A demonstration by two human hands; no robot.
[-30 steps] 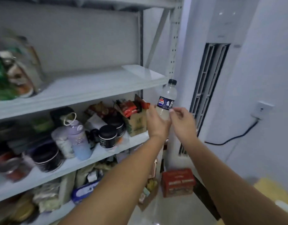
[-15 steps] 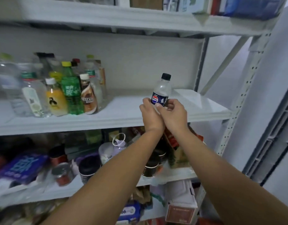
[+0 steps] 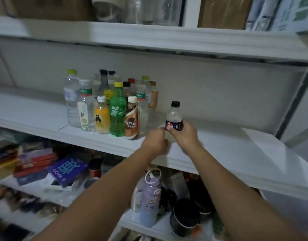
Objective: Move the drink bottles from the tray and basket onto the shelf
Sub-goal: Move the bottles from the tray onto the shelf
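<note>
A small clear Pepsi bottle (image 3: pixel 174 117) with a black cap and dark blue label stands upright over the white middle shelf (image 3: pixel 219 150), just right of the bottle group. My right hand (image 3: pixel 184 134) grips its lower part round the label. My left hand (image 3: pixel 155 141) sits curled against the bottle's lower left, slightly blurred; whether it still grips the bottle is unclear. The bottle's base is hidden behind both hands. Several drink bottles (image 3: pixel 115 108) stand clustered on the shelf to the left, among them a green soda bottle (image 3: pixel 117 115) and a brown Nescafe bottle (image 3: pixel 131 120).
The upper shelf (image 3: pixel 149 37) hangs above, loaded with boxes and jars. Bare shelf surface stretches right of the Pepsi bottle to the upright post (image 3: pixel 296 94). Below, a lilac flask (image 3: pixel 149 197), dark jars (image 3: pixel 184 218) and a purple box (image 3: pixel 68 169) crowd the lower shelf.
Both hands carried the Pepsi bottle from beside the shelf unit, up and in over the middle shelf, down to the shelf surface beside the bottle group. The left hand has slipped lower.
</note>
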